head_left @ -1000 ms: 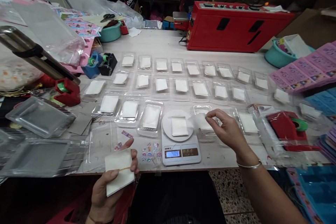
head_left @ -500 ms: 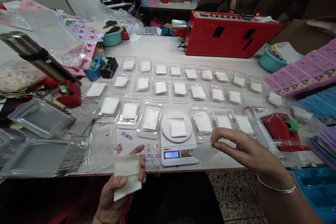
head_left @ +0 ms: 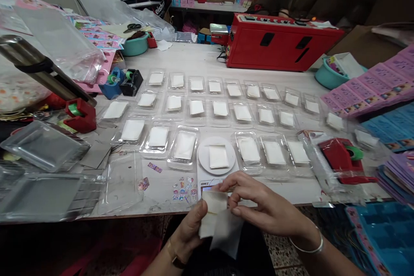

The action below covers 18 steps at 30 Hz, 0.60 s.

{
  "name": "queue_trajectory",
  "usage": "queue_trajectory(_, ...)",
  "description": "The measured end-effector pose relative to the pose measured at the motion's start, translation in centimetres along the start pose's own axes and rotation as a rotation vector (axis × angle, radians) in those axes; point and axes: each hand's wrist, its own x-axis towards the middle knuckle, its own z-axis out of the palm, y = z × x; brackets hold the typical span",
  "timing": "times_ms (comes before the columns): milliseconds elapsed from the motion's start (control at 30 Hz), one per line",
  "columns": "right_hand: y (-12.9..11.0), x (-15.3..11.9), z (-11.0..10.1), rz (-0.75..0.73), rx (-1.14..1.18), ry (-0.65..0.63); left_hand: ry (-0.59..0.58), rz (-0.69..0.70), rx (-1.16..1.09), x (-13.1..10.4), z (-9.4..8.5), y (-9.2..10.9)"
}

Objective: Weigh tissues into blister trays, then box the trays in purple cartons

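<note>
In the head view, I see that the right hand (head_left: 265,207) has come over to the left hand (head_left: 189,224), so the thin sheet (head_left: 228,235) now overlaps the banded stack (head_left: 213,200). The left grip is closed around this stack; the right grip seems pinched on the sheet, which is limp and translucent. A squarish white pad (head_left: 218,156) lies on the round scale pan (head_left: 202,155), between clear, shallow plastic trays (head_left: 180,165) upon the table (head_left: 194,56).

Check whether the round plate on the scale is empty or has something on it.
Loaded: a small stack of white sheets lies on the round plate, whose rim shows around it.
</note>
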Motion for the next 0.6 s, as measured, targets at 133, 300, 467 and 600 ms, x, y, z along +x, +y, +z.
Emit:
queue_trajectory(133, 0.6, 0.1, 1.4, 0.017, -0.243, 0.077, -0.028, -0.070, -0.023, 0.9, 0.1, -1.6)
queue_trajectory(300, 0.8, 0.1, 2.6, 0.016, -0.303, 0.087, -0.007, -0.085, 0.012, 0.9, 1.0, -1.3)
queue_trajectory(467, 1.9, 0.2, 2.3, 0.024, -0.259, 0.135, 0.018, -0.106, 0.020, 0.1, 1.2, -1.5)
queue_trajectory(600, 4.9, 0.8, 0.7, 0.075, -0.504, 0.383, 0.034, -0.037, -0.070, -1.6, 0.6, -0.7)
